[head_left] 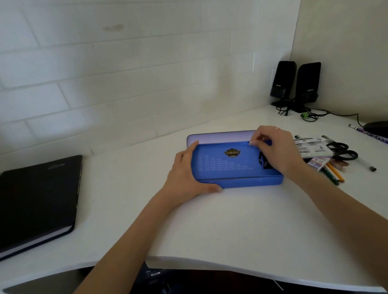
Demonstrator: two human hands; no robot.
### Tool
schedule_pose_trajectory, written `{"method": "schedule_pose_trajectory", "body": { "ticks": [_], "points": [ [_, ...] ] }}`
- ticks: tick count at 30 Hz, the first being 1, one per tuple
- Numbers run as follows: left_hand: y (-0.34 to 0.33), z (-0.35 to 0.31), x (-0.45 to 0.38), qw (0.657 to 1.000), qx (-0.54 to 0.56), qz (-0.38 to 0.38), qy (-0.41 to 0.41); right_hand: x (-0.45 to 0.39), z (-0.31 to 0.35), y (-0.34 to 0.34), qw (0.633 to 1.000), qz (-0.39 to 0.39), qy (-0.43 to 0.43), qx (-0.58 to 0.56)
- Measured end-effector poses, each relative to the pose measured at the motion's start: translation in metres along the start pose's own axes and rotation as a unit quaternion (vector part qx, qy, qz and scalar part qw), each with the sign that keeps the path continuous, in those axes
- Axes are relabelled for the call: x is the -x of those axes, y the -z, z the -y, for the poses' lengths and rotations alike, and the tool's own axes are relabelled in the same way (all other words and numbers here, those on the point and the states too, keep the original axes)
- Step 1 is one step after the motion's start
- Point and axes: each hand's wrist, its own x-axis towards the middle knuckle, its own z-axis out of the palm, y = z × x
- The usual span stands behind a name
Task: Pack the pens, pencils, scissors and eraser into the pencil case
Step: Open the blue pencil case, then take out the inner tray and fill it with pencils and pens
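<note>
1. Both hands are on a blue pencil case point(232, 165) at the middle of a white desk point(216, 225).
2. At the case's left end, the left hand point(187, 170) clasps it, thumb along the near edge and fingers reaching to the far corner.
3. Over the right end, the right hand point(277, 148) pinches the far edge of the blue lid between fingertips; a ring shows on one finger.
4. Behind the blue lid a pale inner surface of the case shows, so the lid stands partly raised.
5. A gold-and-black emblem and rows of faint print mark the blue face.
6. Just right of the case lies a loose heap: black-handled scissors point(342, 151), a flat packet of pens point(313, 146), a green pen and an orange pencil point(335, 172), a brown eraser-like block, and a thin pen with a black tip point(366, 164).
7. Further right, a purple patterned marker point(376, 136) lies near a dark mouse point(384, 129).
8. Two black speakers point(296, 83) stand in the far corner, cables trailing.
9. A black notebook point(33, 202) rests on the desk's left side, well apart from the case.
</note>
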Motion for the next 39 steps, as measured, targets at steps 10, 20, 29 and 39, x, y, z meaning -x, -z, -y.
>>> {"method": "schedule_pose_trajectory", "body": {
  "ticks": [10, 20, 29, 39],
  "points": [
    [-0.004, 0.01, -0.004, 0.992, -0.077, -0.086, 0.042, 0.013, -0.01, 0.035, 0.988, -0.037, -0.096, -0.113],
    [0.0, 0.017, -0.003, 0.986, -0.003, -0.16, 0.054, 0.045, -0.002, 0.012, 0.991, 0.114, -0.057, -0.048],
    [-0.004, 0.007, 0.006, 0.978, -0.097, -0.183, -0.006, 0.045, -0.005, 0.006, 0.992, 0.089, -0.051, 0.07],
    [-0.006, 0.003, 0.012, 0.931, -0.227, -0.251, -0.138, 0.039, -0.044, 0.055, 0.966, -0.046, -0.193, 0.167]
  ]
}}
